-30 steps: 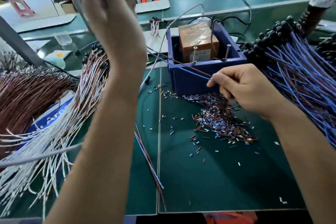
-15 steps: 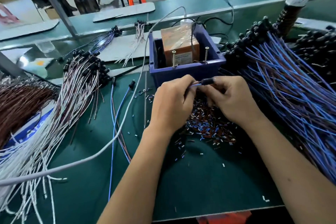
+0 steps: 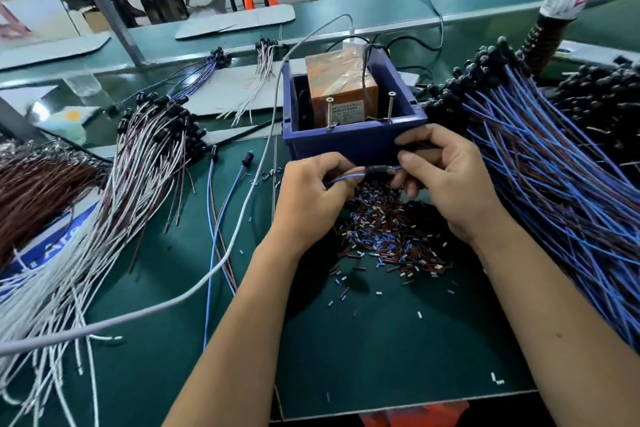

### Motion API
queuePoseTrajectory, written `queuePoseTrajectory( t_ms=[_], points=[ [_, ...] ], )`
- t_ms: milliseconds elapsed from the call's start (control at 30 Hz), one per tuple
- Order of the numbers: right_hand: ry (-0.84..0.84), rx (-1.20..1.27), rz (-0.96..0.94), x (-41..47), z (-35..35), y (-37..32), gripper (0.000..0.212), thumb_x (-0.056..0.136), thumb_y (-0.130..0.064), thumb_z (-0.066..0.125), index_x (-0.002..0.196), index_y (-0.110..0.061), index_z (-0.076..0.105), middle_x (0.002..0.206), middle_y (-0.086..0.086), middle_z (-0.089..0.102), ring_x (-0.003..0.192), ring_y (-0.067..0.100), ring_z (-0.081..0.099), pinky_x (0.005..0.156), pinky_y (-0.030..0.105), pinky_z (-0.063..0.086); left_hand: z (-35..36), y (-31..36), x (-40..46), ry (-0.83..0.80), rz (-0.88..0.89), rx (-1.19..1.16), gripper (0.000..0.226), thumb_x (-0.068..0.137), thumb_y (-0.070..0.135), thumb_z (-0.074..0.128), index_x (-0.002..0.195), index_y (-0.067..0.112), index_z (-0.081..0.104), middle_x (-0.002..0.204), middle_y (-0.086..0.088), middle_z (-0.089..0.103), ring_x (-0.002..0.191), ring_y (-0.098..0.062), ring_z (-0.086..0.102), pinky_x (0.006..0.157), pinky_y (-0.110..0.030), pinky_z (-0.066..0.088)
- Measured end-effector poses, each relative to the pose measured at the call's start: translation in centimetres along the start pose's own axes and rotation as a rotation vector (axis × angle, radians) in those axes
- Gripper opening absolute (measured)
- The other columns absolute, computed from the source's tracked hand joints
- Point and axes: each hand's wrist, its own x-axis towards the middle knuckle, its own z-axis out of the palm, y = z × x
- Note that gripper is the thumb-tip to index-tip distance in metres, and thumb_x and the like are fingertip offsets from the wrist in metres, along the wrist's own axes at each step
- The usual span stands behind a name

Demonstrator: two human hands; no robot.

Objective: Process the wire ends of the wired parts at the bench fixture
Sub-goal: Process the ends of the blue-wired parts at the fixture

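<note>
Wired part sits between our two hands, just in front of the blue bin's near wall, mid worktop. Left hand pinches its blue wire; right hand has fingers curled round the black body end. So both grips hold the same part, neither is free.

Under the hands: a heap of cut insulation bits, blue, brown and white, spread on the green worktop.

Left of the hands, two loose blue-wired pieces lie flat, crossed by a grey cable. Toward the left edge we see a white-wire bundle. Along the right edge lies a big blue-wire bundle with black heads.

Behind the hands: blue bin holding an orange box, with two upright screws at the near rim.
</note>
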Motion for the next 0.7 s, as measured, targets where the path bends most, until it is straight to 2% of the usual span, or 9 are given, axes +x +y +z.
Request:
queuePoseTrajectory(
  t_ms=[167,300,433,533,700],
  points=[
    [-0.021,-0.021,-0.030,-0.04,-0.34,-0.11,0.015,0.096,-0.007,0.064,0.107,-0.016,0.068,0.064,0.015,0.070,0.048,0.023,0.049,0.048,0.024,0.044,-0.43,0.06,0.13,-0.109,-0.065,-0.102,0.020,0.088,0.020,0.068,0.070,0.028,0.068,0.060,0.007,0.066,0.058,-0.009,0.056,0.061,-0.030,0.043],
    [-0.016,-0.005,-0.014,-0.04,-0.43,-0.17,0.015,0.094,-0.009,0.064,0.107,-0.018,0.068,0.061,0.013,0.069,0.041,0.015,0.043,0.045,0.023,0.038,-0.39,0.19,0.01,-0.159,-0.109,-0.172,0.014,0.086,0.021,0.069,0.073,0.022,0.073,0.059,0.003,0.068,0.058,-0.017,0.056,0.059,-0.035,0.042],
    [-0.047,0.025,0.022,-0.04,-0.76,-0.17,0.019,0.092,-0.012,0.065,0.110,-0.017,0.068,0.059,0.013,0.067,0.039,0.014,0.039,0.044,0.027,0.033,-0.59,0.30,-0.06,-0.199,-0.129,-0.234,0.014,0.086,0.021,0.070,0.072,0.018,0.073,0.058,0.001,0.067,0.059,-0.020,0.055,0.062,-0.035,0.040],
    [-0.066,0.062,0.037,-0.11,-0.88,-0.29,0.020,0.091,-0.011,0.064,0.109,-0.020,0.069,0.055,0.011,0.063,0.040,0.013,0.037,0.043,0.020,0.031,-0.70,0.29,-0.05,-0.222,-0.133,-0.270,0.015,0.085,0.020,0.070,0.070,0.018,0.072,0.058,0.001,0.067,0.059,-0.021,0.054,0.063,-0.036,0.039],
    [-0.094,0.119,0.047,-0.17,-1.02,-0.33,0.024,0.092,-0.009,0.063,0.111,-0.023,0.071,0.050,0.003,0.054,0.044,0.012,0.039,0.046,0.022,0.031,-0.79,0.29,-0.16,-0.262,-0.139,-0.316,0.015,0.087,0.018,0.070,0.073,0.010,0.071,0.058,0.001,0.065,0.061,-0.024,0.051,0.064,-0.039,0.036]
  ],
)
